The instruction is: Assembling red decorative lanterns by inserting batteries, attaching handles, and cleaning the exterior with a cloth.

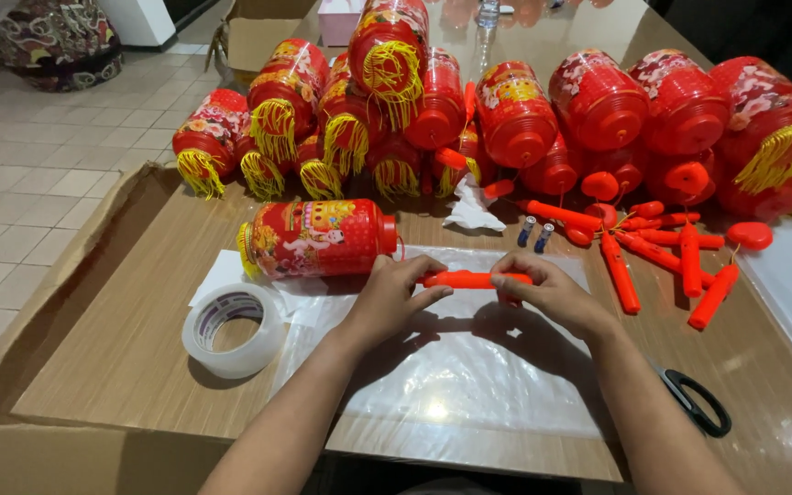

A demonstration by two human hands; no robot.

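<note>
My left hand (394,295) and my right hand (547,291) both grip one orange plastic handle stick (469,280), held level just above a clear plastic sheet (469,367) on the table. Left of the stick, a red lantern (318,236) with a yellow fringe lies on its side, a thin cord running from its end toward the stick. A roll of clear tape (231,328) sits to the left of my left forearm.
A pile of red lanterns (506,110) with yellow tassels fills the back of the table. Several loose orange handle sticks (662,252) and two small batteries (535,234) lie at right. Black scissors (697,401) rest near my right forearm. Flattened cardboard (66,367) covers the left.
</note>
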